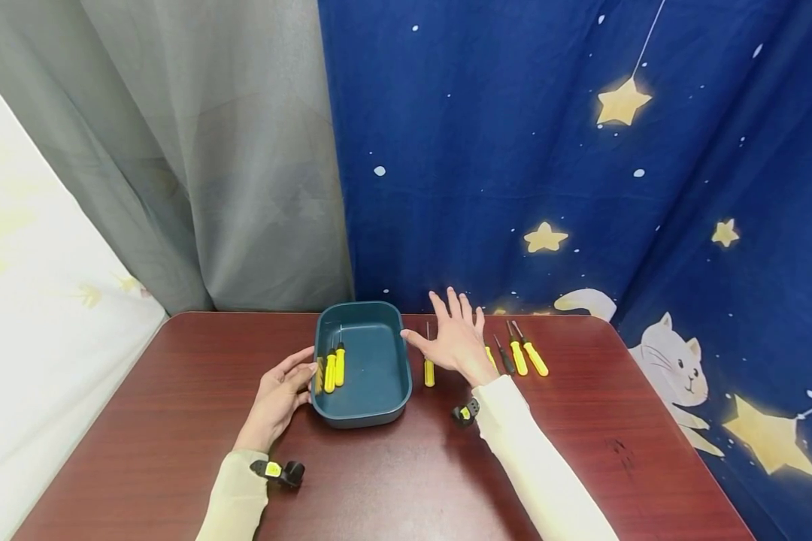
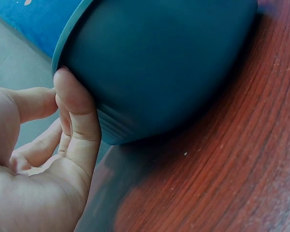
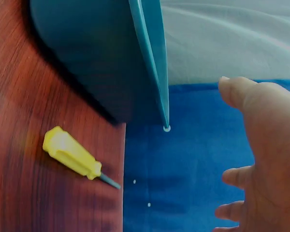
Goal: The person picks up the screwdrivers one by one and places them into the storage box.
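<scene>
A dark teal plastic bin (image 1: 362, 415) stands on the table, with two yellow-handled screwdrivers (image 1: 340, 366) lying along its left inner side. At its left rim my left hand (image 1: 280, 394) holds the bin with bent fingers; the left wrist view shows the fingertips (image 2: 73, 92) against the outer wall. My right hand (image 1: 455, 344) hovers right of the bin, fingers spread, holding nothing. Below it lies a yellow-handled screwdriver (image 3: 70, 152), close to the bin's right side. The right hand and wrist partly hide another yellow-handled screwdriver (image 1: 491, 359).
Further right lie a black screwdriver (image 1: 506, 361) and two yellow-handled screwdrivers (image 1: 533, 357) in a loose row. A blue star-patterned curtain (image 1: 460, 188) and a grey curtain (image 1: 264, 188) hang just behind the back edge of the reddish-brown table (image 1: 372, 488).
</scene>
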Tool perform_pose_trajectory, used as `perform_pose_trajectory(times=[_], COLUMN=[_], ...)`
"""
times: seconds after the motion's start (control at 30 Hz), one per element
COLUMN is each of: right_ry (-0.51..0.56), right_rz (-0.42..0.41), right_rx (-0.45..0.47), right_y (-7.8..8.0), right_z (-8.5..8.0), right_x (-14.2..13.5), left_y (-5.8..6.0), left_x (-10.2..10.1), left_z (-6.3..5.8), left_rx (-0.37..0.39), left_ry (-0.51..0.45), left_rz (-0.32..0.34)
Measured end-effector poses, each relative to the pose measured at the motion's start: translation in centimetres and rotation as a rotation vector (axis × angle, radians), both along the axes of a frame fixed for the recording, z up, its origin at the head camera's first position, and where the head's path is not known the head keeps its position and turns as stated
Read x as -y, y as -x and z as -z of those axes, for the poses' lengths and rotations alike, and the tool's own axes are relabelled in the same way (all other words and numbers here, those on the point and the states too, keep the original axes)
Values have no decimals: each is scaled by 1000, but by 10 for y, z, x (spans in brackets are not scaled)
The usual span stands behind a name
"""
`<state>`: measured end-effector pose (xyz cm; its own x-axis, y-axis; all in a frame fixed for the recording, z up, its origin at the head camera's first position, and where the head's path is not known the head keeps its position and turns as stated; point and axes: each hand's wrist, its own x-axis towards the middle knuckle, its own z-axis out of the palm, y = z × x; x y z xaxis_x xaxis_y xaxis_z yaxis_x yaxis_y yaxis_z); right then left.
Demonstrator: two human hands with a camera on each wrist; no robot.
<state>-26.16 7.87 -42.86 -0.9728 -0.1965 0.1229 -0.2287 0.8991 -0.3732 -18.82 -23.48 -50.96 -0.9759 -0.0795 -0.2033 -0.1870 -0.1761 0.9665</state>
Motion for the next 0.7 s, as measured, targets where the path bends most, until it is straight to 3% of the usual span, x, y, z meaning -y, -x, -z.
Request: perform_pose_trajectory(times=[0.7], right_ry=[27], right_rz=[110], right_rx=[52], right_y=[9], right_z=[14], right_x=[-53], left_y=[0], left_x=[1], left_z=[-2], left_rx=[5], left_ry=[2], left_rz=[3])
